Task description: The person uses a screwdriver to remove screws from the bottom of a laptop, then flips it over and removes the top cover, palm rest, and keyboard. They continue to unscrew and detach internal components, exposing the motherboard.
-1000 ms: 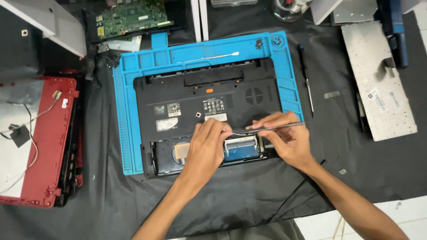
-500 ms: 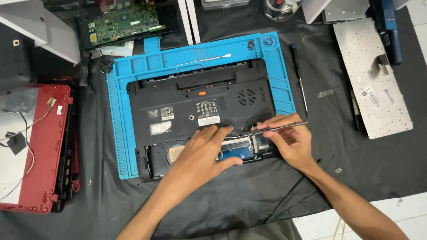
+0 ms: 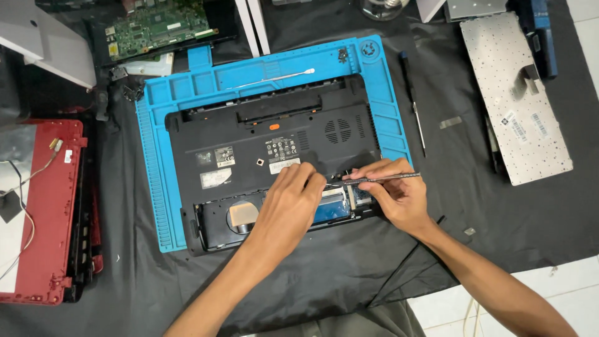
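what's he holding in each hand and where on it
The right hand pinches slim metal tweezers near the middle. The left hand rests on the open laptop, holding nothing visible.

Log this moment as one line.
left hand: on open bay of black laptop | right hand: holds metal tool, tip at bay | base: blue mat

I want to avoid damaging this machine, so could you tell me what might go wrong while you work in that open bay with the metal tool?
The metal tool in the right hand points into the open bay of the black laptop; a slip could scratch the parts inside. The left hand covers much of the bay, so the tip may be hard to see. The cotton swab lying loose on the blue mat could get knocked off.
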